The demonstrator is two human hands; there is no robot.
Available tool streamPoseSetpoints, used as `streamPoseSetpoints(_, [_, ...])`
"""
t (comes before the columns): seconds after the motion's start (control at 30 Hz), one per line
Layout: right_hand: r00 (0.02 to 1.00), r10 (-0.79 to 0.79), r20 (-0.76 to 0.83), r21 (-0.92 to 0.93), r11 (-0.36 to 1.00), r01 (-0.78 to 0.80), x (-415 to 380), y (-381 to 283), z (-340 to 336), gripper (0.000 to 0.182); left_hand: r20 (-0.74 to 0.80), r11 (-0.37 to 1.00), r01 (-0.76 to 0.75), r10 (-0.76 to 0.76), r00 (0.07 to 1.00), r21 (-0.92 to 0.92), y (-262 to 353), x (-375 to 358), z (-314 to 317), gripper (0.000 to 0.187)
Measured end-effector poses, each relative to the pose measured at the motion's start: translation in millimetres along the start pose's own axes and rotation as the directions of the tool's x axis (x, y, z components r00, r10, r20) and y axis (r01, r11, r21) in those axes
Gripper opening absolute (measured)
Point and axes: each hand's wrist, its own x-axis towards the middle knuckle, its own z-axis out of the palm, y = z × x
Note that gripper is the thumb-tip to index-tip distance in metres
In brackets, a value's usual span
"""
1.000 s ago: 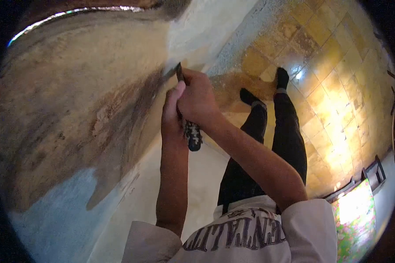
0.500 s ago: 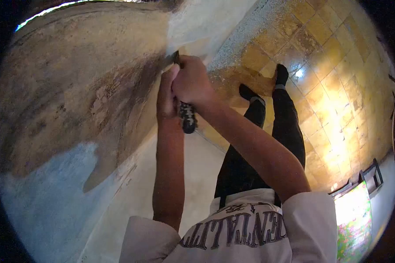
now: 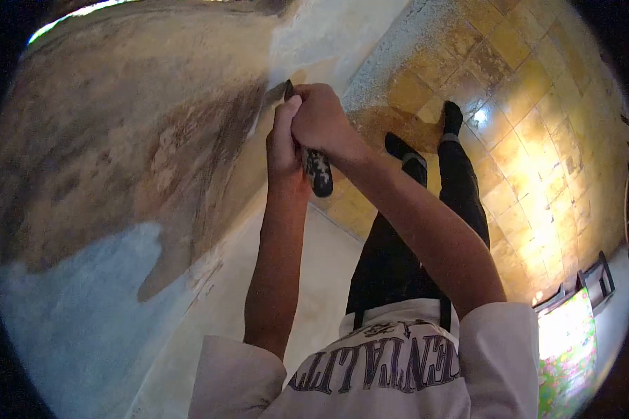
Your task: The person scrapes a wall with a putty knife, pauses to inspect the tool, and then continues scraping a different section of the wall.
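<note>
Both hands grip one scraper [image 3: 316, 170], a tool with a dark, paint-flecked handle and a thin blade. My right hand [image 3: 321, 120] wraps the handle from the right and my left hand [image 3: 283, 145] is pressed against it from the left. The blade tip touches the wall [image 3: 119, 160] at the edge of a bare brown patch, where blue and pale paint has come off.
The wall fills the left side, with blue paint remaining at the lower left [image 3: 70, 307]. Below are yellow floor tiles [image 3: 538, 126], my dark trouser legs and socked feet [image 3: 453, 115]. A bright patterned cloth on a dark frame [image 3: 566, 335] stands at the lower right.
My hands and the scraper first moved up along the wall, then shifted slightly right and back down; the blade stays at the edge of the bare patch.
</note>
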Motion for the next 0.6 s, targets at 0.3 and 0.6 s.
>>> streamPoseSetpoints(0.3, [0.995,0.102,-0.006,-0.093,0.990,-0.102,23,41,5,0.025,0.054,0.999,-0.047,0.047,0.997,-0.003,-23,31,-8,0.034])
streamPoseSetpoints(0.6, [0.948,0.315,0.047,0.414,0.857,-0.305,-32,85,-28,0.022,-0.102,0.816,0.386,-0.381,0.919,0.430,-54,-55,-22,0.045])
